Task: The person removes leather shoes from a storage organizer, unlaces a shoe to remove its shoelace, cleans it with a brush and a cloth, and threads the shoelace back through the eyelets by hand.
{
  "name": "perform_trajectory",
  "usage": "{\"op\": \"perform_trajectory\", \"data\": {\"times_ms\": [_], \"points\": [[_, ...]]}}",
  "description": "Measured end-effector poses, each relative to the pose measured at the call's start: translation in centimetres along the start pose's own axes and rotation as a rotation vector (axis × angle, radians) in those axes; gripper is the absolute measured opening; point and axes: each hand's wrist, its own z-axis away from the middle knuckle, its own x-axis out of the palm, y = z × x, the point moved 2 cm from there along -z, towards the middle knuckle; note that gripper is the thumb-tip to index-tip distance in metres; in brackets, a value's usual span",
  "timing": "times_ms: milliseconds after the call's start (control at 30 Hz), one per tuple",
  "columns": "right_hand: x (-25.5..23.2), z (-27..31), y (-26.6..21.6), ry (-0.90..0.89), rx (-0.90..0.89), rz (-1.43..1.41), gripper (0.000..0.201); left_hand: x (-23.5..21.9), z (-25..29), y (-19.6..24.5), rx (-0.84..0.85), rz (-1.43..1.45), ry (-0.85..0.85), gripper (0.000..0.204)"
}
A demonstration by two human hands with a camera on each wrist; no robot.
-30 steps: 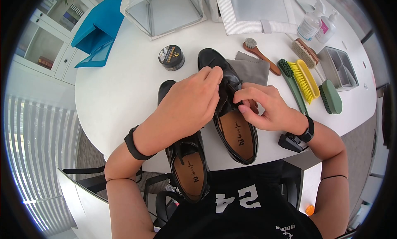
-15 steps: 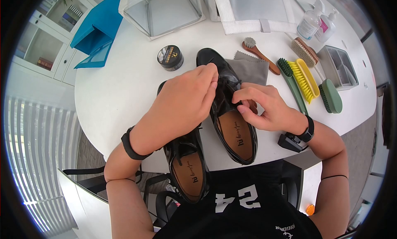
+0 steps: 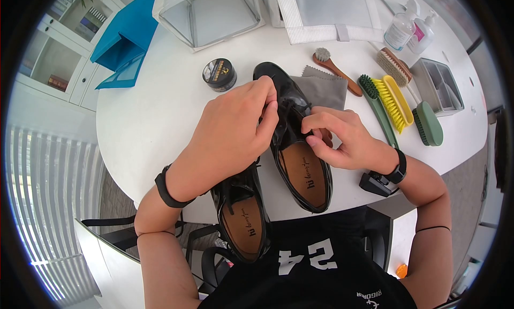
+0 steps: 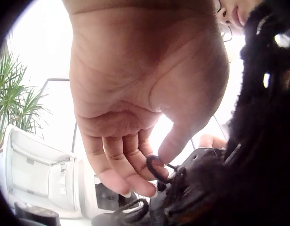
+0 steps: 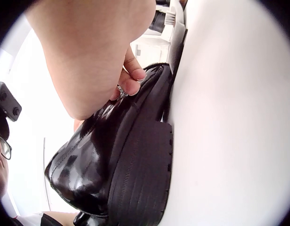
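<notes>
Two glossy black lace-up shoes lie with toes away from the body; the right-hand shoe (image 3: 304, 172) stands farther forward than the left-hand shoe (image 3: 248, 223). My left hand (image 3: 230, 130) is over the laces, and in the left wrist view its thumb and fingers pinch a black lace (image 4: 153, 170). At the opening of the right-hand shoe, my right hand (image 3: 342, 135) has thumb and forefinger bent at the lacing. The right wrist view shows those fingers on the upper of the shoe (image 5: 88, 160); what lies between their tips is hidden.
A round black tin (image 3: 219, 74) stands behind the shoes, a grey cloth (image 3: 324, 92) beside them. To the right lie a wooden dauber (image 3: 340, 72), a yellow brush (image 3: 395, 103), a green brush (image 3: 428, 124), a grey divided box (image 3: 439, 87) and bottles (image 3: 399, 31). Clear-windowed white cases (image 3: 211, 20) stand behind.
My left hand has drawn back to the left, away from the right-hand shoe's laces. The right hand has barely moved.
</notes>
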Motion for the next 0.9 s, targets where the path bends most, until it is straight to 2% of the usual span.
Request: {"op": "perform_trajectory", "data": {"times_ms": [233, 900], "points": [[-0.02, -0.06, -0.02, 0.002, -0.007, 0.003, 0.02, 0.15, -0.02, -0.03, -0.019, 0.081, -0.077, 0.011], [-0.06, -0.02, 0.01, -0.003, -0.003, -0.003, 0.02, 0.3, -0.09, 0.03, -0.001, 0.091, -0.078, 0.013]]}}
